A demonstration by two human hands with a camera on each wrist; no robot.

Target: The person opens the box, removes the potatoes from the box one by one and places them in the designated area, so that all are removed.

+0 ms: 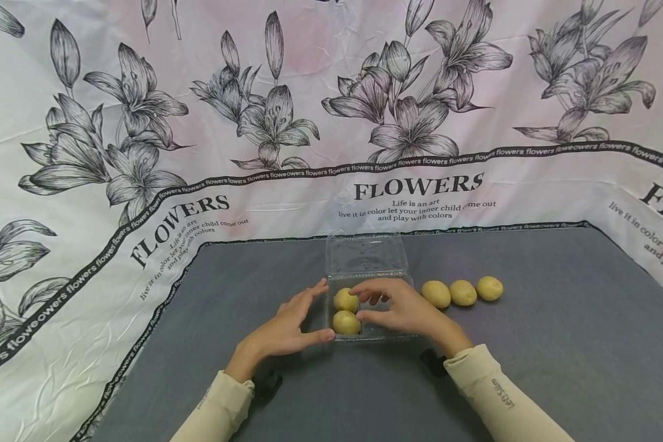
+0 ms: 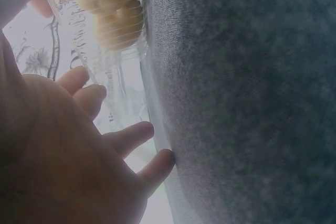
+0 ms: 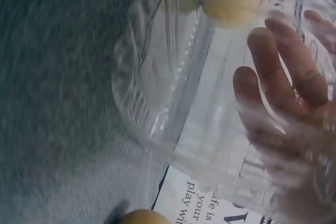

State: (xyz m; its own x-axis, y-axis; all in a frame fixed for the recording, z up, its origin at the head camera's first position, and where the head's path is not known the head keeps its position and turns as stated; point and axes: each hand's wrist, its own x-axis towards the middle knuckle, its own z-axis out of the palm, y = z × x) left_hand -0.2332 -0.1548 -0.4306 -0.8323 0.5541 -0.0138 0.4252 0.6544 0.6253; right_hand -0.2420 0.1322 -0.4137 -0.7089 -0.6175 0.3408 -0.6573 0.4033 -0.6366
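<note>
A clear plastic clamshell box (image 1: 366, 253) stands on the table with its lid raised at the back. Two smooth, yellow, lemon-like fruits lie along its left side: a rear fruit (image 1: 345, 300) and a front fruit (image 1: 345, 323). Spread along the box's left wall is my left hand (image 1: 287, 325), thumb by the front corner. It holds nothing. Above the box, my right hand (image 1: 400, 307) reaches in from the right with bent, parted fingers. Its index fingertip and thumb tip are close to the two fruits; contact is unclear. Nothing shows in its grasp.
To the right of the box, three more yellow fruits form a row: a near one (image 1: 436, 294), a middle one (image 1: 463, 293) and a far one (image 1: 489, 288). A flower-printed cloth (image 1: 287, 202) rises behind the grey table (image 1: 558, 344).
</note>
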